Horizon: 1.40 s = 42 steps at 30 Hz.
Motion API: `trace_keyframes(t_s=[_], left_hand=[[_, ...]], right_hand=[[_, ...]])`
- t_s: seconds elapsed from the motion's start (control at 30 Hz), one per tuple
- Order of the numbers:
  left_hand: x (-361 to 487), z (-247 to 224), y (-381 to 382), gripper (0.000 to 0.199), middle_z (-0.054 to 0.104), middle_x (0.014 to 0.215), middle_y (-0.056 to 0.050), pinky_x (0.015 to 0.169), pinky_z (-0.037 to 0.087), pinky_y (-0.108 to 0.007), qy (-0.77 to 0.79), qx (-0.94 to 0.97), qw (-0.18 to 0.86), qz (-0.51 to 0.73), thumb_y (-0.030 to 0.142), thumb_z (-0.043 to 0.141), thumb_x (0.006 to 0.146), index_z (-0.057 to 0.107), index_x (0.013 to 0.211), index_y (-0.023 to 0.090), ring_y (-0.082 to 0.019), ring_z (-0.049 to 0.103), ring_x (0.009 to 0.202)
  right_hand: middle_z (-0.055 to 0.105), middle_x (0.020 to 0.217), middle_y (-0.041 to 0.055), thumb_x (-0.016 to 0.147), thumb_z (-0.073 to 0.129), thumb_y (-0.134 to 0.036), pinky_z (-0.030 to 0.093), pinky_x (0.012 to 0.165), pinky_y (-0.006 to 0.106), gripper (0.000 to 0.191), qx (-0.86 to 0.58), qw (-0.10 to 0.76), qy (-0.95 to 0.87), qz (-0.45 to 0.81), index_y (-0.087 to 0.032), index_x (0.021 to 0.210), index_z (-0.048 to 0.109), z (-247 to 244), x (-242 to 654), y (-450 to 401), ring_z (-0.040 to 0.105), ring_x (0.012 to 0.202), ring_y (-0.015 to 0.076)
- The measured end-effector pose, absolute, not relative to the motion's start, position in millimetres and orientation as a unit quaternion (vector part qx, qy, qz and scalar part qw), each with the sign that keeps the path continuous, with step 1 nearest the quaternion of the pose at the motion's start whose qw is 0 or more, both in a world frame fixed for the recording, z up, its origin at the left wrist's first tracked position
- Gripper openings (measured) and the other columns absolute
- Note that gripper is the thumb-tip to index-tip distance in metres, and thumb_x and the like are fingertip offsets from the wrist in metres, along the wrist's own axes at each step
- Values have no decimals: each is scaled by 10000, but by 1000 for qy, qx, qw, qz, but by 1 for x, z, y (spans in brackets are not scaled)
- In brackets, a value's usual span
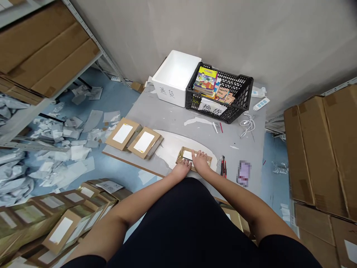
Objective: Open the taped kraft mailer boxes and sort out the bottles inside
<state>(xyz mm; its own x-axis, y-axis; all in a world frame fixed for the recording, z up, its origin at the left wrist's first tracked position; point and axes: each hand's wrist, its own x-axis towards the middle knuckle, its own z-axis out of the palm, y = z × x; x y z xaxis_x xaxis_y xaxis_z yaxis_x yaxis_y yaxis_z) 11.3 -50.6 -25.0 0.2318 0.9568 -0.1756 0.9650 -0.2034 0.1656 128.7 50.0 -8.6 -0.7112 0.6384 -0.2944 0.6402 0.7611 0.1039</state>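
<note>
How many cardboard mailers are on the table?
3: a mailer and a mailer side by side at the table's left end, and a mailer touched by the left hand and right hand. Any stacked beneath cannot be seen.

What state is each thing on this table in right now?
Left hand: flat on the mailer's near edge
Right hand: fingers spread on the mailer
Cardboard mailer: lying flat under both hands
Two other cardboard mailers: lying flat, white labels up
White foam box: open, no lid on
Black plastic crate: holding stacked books
White cable: loosely coiled
</note>
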Motion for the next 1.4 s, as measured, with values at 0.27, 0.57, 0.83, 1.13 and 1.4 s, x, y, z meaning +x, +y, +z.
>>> trace_keyframes(t_s=[0.27,0.57,0.83,1.13,1.4], left_hand=[[5,-33,-49,365,576,1279,-223,956,424,-479,626,766,147,-8,105,461,912,534,1270,107,-300,578,1152],[3,-28,-51,346,571,1277,-220,935,422,-449,608,780,147,-22,139,490,916,546,1257,125,-294,560,1165],[-9,-15,-38,353,599,1204,-117,1052,318,-460,600,788,134,33,203,588,871,520,1217,188,-251,538,1131],[-6,3,-52,198,606,942,-94,892,420,-394,594,789,155,25,157,411,949,579,1045,198,-235,569,943],[-12,-14,-105,424,485,1419,-152,1107,323,-476,528,812,213,126,217,436,960,457,1384,204,-249,390,1358]], right_hand=[[667,1147,148,872,505,-136,469,863,336,641,287,203,917,-188,-257,1482,350,11,137,104,662,961,238],[736,1029,22,823,616,-241,441,713,232,313,317,201,875,-307,-246,1128,688,17,131,153,656,878,200],[723,1019,51,840,635,-383,409,684,238,301,343,198,872,-287,-229,1095,683,18,146,161,636,873,207],[720,1029,50,844,626,-413,398,682,236,322,364,164,870,-290,-232,1107,674,13,148,167,626,879,206],[702,1035,83,977,335,-453,427,755,246,432,408,63,853,-318,-187,1130,639,6,152,169,615,930,197]])
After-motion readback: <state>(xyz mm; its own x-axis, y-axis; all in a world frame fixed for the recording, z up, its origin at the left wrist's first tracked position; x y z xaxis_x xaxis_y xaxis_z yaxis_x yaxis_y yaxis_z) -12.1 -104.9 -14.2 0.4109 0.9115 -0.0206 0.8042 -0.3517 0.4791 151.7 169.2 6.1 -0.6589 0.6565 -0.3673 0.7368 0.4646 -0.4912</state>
